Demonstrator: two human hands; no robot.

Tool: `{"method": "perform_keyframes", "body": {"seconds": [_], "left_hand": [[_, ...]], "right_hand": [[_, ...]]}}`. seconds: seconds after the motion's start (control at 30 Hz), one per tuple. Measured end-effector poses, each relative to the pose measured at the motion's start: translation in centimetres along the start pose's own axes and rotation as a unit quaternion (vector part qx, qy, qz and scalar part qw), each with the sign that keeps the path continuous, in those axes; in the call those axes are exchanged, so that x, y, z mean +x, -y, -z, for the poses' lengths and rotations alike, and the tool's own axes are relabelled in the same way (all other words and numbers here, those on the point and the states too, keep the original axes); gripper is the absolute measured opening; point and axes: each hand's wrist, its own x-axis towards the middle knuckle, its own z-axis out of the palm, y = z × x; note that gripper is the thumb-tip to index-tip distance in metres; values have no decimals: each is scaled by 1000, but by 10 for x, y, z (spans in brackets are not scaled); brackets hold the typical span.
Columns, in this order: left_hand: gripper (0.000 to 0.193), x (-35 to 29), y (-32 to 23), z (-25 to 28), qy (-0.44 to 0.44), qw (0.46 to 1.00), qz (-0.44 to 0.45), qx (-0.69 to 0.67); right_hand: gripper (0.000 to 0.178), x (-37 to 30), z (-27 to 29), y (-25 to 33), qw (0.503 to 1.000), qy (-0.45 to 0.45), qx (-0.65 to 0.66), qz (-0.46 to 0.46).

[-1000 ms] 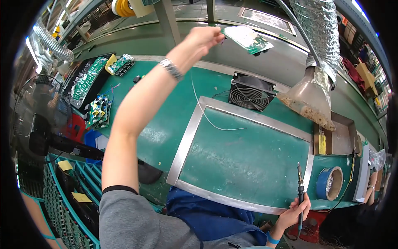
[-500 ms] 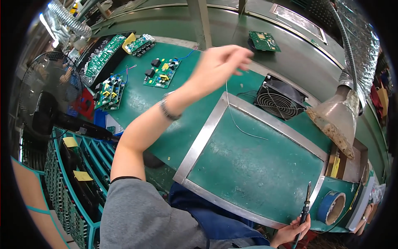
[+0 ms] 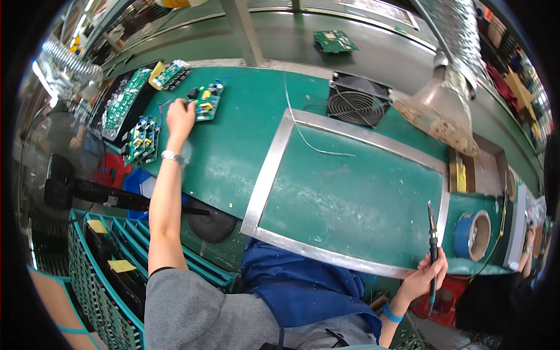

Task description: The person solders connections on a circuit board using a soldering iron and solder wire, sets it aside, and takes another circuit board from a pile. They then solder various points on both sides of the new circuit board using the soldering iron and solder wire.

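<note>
My left hand is at the left edge of a green circuit board with black and yellow parts, on the far left of the bench. Its fingers close on that edge and hide part of it. In my right hand, low on the right, is a soldering iron, held by its dark handle with the tip pointing up. A thin solder wire hangs down over the metal frame on the green mat.
Further boards stand left of my left hand, beside a black tray of boards. A black fan sits behind the frame. At right are an extraction hood, a cardboard box and a blue tape roll.
My left hand has moved from above the solder wire to the circuit board on the left and closed on its edge. My right hand still holds the soldering iron. The view has shifted.
</note>
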Motion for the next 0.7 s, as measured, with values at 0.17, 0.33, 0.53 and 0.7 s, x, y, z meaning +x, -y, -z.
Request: {"method": "perform_keyframes", "body": {"seconds": [0.17, 0.33, 0.53, 0.7], "left_hand": [[28, -16, -59, 87, 54, 936, -123, -327], [38, -92, -208, 153, 241, 823, -316, -406], [36, -179, -317, 71, 314, 667, -529, -421], [50, -175, -330, 72, 314, 681, -529, -397]], "right_hand": [[33, 4, 2, -16, 998, 19, 54, -11], [35, 1, 8, -7, 995, -8, 95, 7], [36, 3, 6, -16, 995, -14, 99, -11], [36, 4, 8, -15, 995, -13, 103, -10]]}}
